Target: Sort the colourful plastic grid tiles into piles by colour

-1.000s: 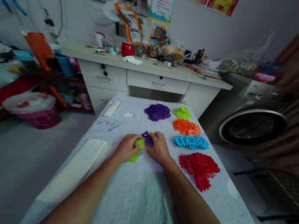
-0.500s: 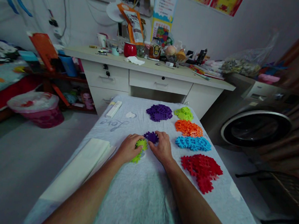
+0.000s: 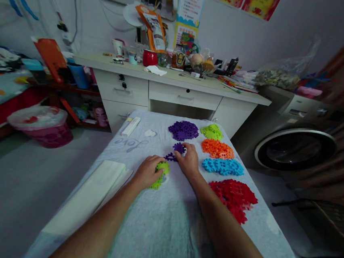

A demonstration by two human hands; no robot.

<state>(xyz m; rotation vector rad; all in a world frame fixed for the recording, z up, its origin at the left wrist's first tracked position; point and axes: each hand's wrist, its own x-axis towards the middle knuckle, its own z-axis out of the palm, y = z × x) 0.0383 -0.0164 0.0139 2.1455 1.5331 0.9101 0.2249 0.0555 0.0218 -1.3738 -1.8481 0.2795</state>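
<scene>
My left hand (image 3: 147, 171) rests on the cloth-covered table (image 3: 156, 225), fingers curled over a few lime green interlocking pieces (image 3: 160, 175). My right hand (image 3: 189, 160) lies further back, fingers closed on purple interlocking pieces (image 3: 177, 150), some under its fingertips and one just left of it. Sorted heaps lie beyond and to the right: a purple pile (image 3: 183, 130), a green pile (image 3: 212, 131), an orange pile (image 3: 217, 149), a blue pile (image 3: 223, 166) and a red pile (image 3: 233, 195).
A folded white cloth (image 3: 93, 190) lies at the table's left edge and a white tube (image 3: 130, 126) at its far left. Behind stands a cluttered desk (image 3: 170, 78). A washing machine (image 3: 295, 145) is on the right, a pink bin (image 3: 40, 126) on the floor left.
My right hand has slid away from the left hand toward the purple pile, taking purple pieces with it. The left hand has stayed on the green pieces.
</scene>
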